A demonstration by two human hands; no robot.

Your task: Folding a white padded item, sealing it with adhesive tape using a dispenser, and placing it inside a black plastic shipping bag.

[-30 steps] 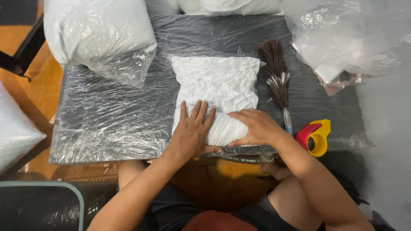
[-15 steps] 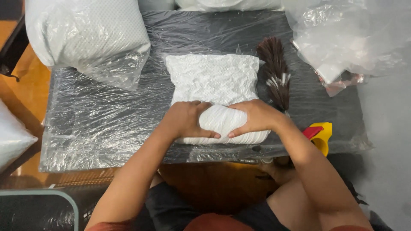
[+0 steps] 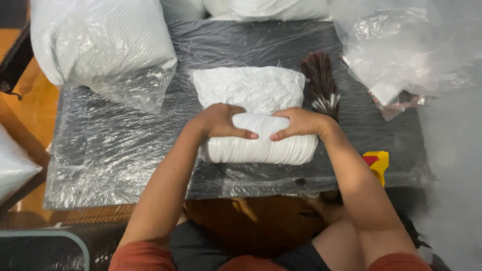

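Where it rolls, white quilted cloth (image 3: 253, 118) thickens — ridged, layered.

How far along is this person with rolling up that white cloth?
About halfway, it seems. The near part of the white cloth is already a tight roll. Left hand and right hand both grip the roll on top. The far part still lies flat on the plastic-covered table, unrolled.

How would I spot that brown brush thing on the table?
Start at the dark table wrapped in clear plastic. Beside the white cloth roll, just beyond the right hand, lies the brush. It alone is brown and bristly among white and clear things.
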